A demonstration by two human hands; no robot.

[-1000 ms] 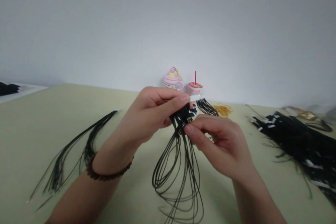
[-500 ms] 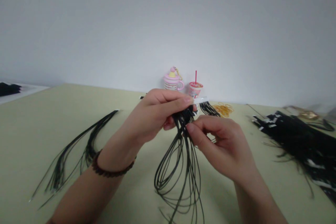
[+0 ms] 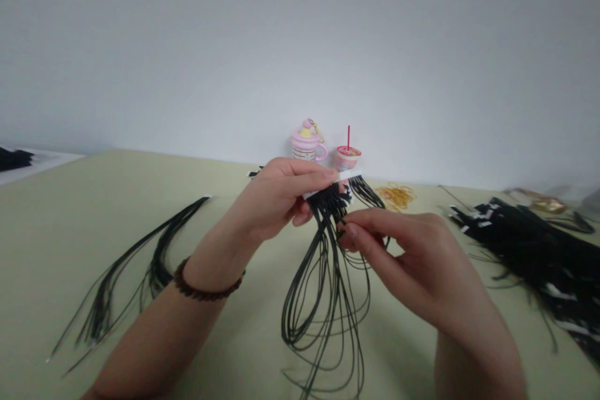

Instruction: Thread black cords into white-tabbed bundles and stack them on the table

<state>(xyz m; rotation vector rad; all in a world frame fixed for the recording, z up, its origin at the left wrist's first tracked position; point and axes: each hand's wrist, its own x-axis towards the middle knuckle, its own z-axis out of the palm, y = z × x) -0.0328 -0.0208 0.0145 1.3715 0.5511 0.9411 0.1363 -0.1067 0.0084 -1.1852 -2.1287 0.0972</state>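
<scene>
Wires (image 3: 324, 215) above green table (image 3: 248, 331), wall (image 3: 300, 44) behind

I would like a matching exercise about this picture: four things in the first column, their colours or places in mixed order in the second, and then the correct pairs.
Things:
1. bracelet
2. mug
3. rubber bands
4. white strip

Colours or places:
A. yellow, in a loose heap on the table
B. pinched by the left hand
C. around the left wrist
D. pink, standing behind the hands

Right pairs: 1-C, 2-D, 3-A, 4-B
</scene>
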